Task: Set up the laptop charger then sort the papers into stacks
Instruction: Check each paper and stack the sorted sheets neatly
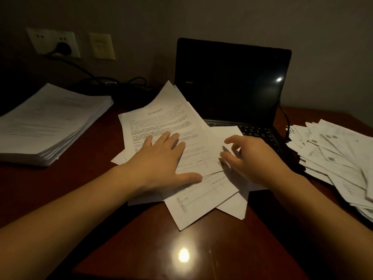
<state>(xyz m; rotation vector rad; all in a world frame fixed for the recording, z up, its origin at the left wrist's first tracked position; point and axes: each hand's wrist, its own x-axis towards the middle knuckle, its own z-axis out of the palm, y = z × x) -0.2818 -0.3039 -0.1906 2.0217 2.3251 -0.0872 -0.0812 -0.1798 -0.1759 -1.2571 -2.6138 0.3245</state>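
A loose pile of printed papers lies in the middle of the dark wooden desk, partly covering the keyboard of an open laptop with a dark screen. My left hand presses flat on the top sheet, fingers straight. My right hand hovers over the pile's right side with fingers spread and slightly bent, holding nothing. A black plug sits in the wall socket, and its cable runs along the desk's back. Another cable reaches the laptop's right side.
A tall neat stack of papers stands at the left. A messy heap of smaller slips spreads over the desk's right edge. A second wall plate is beside the socket. A lamp reflection glares near the front edge.
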